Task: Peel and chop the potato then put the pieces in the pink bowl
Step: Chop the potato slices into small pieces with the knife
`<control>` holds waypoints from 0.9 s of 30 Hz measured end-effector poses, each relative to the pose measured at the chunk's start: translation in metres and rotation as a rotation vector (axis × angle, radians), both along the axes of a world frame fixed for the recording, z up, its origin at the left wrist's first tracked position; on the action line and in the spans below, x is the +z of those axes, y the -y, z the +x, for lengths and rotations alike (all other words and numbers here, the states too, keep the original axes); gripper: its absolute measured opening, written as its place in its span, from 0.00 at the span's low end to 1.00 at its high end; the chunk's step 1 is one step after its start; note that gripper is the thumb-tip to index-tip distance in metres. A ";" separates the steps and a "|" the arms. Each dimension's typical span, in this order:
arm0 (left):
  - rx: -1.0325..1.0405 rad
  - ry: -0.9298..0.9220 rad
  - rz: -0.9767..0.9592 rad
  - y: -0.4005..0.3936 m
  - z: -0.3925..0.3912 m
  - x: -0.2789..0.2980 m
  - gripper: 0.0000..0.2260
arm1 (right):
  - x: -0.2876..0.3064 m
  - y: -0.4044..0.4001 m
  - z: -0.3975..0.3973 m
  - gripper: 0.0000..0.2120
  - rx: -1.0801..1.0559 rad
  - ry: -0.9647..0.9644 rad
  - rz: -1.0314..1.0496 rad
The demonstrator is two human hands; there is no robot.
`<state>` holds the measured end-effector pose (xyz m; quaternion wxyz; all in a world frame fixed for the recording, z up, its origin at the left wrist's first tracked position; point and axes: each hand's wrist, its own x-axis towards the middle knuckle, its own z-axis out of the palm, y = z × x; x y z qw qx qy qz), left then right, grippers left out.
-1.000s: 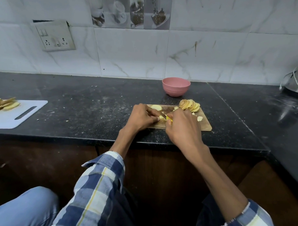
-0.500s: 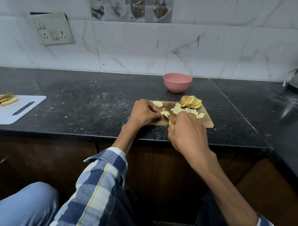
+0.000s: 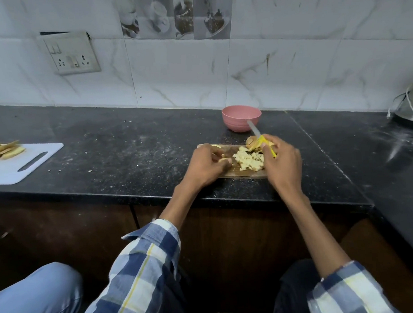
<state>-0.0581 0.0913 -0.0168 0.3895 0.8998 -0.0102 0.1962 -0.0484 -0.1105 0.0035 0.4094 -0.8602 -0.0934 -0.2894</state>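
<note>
A small wooden cutting board lies on the black counter with a heap of chopped potato pieces in its middle. My left hand rests on the board's left end, fingers curled round a potato piece. My right hand grips a yellow-handled knife, its blade raised and pointing toward the pink bowl behind the board. A stack of potato slices sits at the board's far right corner, partly hidden by the knife and hand.
A white cutting board with several potato slices lies at the counter's left. A metal vessel stands at the far right. The counter's front edge runs just below the wooden board.
My right hand has moved right and lifted the knife off the board, blade now pointing at the bowl. The chopped pieces lie gathered in a heap in the board's middle.
</note>
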 end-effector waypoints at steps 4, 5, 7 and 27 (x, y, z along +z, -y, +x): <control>0.069 0.072 0.069 0.026 0.020 -0.009 0.11 | -0.006 0.018 0.034 0.11 -0.036 -0.027 0.198; 0.053 0.071 0.079 0.031 0.024 -0.009 0.12 | -0.010 0.023 0.041 0.10 -0.034 -0.060 0.244; 0.032 0.040 0.073 0.038 0.035 -0.009 0.16 | -0.019 0.030 0.050 0.09 -0.006 -0.150 0.363; 0.083 -0.048 -0.627 0.100 0.055 0.018 0.13 | -0.034 0.035 0.062 0.10 -0.037 -0.191 0.209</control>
